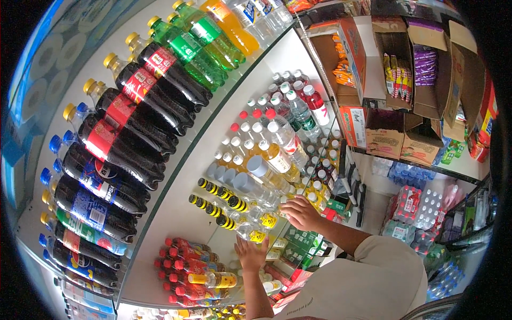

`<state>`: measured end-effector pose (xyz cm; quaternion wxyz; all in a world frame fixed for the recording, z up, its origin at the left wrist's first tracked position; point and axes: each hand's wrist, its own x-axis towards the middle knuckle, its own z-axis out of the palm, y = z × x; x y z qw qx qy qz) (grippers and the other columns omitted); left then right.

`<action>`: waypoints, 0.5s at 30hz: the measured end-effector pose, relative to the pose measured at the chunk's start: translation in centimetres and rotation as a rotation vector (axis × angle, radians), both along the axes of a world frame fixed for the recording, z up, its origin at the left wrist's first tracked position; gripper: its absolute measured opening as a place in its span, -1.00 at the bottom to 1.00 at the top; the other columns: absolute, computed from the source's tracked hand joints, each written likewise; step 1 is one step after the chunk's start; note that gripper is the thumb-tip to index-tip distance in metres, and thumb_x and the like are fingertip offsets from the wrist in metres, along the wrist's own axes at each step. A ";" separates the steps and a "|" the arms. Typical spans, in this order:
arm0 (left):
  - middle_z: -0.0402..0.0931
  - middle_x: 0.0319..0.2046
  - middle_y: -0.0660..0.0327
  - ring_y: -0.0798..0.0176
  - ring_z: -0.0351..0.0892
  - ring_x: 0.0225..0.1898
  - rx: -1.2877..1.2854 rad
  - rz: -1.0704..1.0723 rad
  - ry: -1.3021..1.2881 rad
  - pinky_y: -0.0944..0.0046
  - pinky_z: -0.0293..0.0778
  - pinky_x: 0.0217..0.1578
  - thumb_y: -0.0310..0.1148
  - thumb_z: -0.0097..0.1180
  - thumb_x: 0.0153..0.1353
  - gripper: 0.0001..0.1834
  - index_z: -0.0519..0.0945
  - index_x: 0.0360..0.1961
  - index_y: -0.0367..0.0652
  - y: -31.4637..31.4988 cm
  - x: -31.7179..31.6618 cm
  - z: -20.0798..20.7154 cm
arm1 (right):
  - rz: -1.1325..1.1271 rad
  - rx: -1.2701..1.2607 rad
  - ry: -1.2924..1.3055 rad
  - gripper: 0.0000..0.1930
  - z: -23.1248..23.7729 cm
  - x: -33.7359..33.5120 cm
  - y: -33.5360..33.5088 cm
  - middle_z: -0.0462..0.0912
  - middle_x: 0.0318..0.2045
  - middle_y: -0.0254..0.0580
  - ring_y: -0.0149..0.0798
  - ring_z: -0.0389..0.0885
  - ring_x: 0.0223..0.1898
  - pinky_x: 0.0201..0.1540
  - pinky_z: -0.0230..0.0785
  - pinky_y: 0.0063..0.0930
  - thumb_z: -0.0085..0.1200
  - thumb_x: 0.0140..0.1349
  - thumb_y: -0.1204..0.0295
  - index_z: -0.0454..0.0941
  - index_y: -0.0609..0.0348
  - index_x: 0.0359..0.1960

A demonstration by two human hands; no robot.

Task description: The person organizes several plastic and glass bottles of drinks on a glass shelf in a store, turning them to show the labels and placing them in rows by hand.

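My left hand [252, 253] is at the front of the shelf with its fingers spread, at the base of a clear bottle with a yellow label [256, 236]. My right hand [303, 213] reaches in from the right, fingers stretched and slightly bent, beside another yellow-labelled bottle [268, 220]. Whether its fingertips touch a bottle is hard to make out. Neither hand holds anything. Behind these bottles run rows of black-and-yellow striped caps [212, 207]. Wide pale-capped clear bottles [258, 167] stand just beyond them.
Large dark soda bottles [114, 141] fill the upper shelf at left. Red-capped bottles [184, 280] crowd the near end, one yellow-capped bottle [218, 279] among them. A glass shelf edge [304, 186] runs before my hands. Snack cartons [384, 141] and wrapped drink packs [408, 205] stand at right.
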<state>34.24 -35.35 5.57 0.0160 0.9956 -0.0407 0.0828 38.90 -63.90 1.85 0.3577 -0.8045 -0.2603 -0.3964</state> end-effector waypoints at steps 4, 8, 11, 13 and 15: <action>0.12 0.50 -0.27 -0.24 -0.03 0.58 0.003 0.010 0.009 -0.29 -0.08 0.51 0.46 -0.10 0.33 0.11 0.15 0.53 -0.33 -0.2 0.0 0.1 | -0.002 0.005 -0.006 -0.65 -0.2 0.1 -0.1 0.62 0.15 -0.31 -0.13 0.52 0.17 0.35 0.22 -0.01 0.19 0.27 0.45 0.59 0.00 0.11; 0.13 0.49 -0.27 -0.26 0.00 0.56 -0.006 0.009 -0.003 -0.29 -0.04 0.50 0.44 -0.07 0.32 0.10 0.16 0.52 -0.33 -0.3 0.1 0.2 | -0.003 -0.007 -0.025 -0.73 0.4 0.0 -0.3 0.65 0.08 -0.21 -0.11 0.56 0.16 0.29 0.30 0.00 0.16 0.34 0.42 0.60 0.07 0.07; 0.14 0.48 -0.28 -0.28 0.02 0.56 0.033 -0.003 -0.024 -0.30 -0.02 0.50 0.44 -0.06 0.32 0.10 0.17 0.52 -0.35 0.4 0.5 -0.6 | 0.006 -0.001 -0.030 -0.73 0.4 0.3 -0.2 0.65 0.08 -0.22 -0.11 0.56 0.16 0.28 0.31 -0.01 0.16 0.34 0.43 0.60 0.07 0.06; 0.15 0.48 -0.29 -0.29 0.02 0.55 0.063 -0.007 -0.030 -0.30 -0.01 0.49 0.44 -0.06 0.32 0.10 0.18 0.51 -0.36 0.4 0.6 -0.8 | 0.012 0.003 -0.022 -0.68 -0.2 0.6 -0.2 0.63 0.12 -0.25 -0.11 0.54 0.17 0.31 0.27 0.00 0.18 0.29 0.43 0.59 0.04 0.09; 0.16 0.48 -0.28 -0.28 0.02 0.55 0.075 -0.001 -0.031 -0.29 -0.02 0.50 0.44 -0.07 0.32 0.10 0.18 0.51 -0.37 0.4 0.8 -0.8 | 0.019 0.008 -0.014 -0.62 -0.4 0.8 -0.2 0.61 0.16 -0.29 -0.12 0.52 0.18 0.35 0.23 0.01 0.21 0.25 0.44 0.59 0.02 0.12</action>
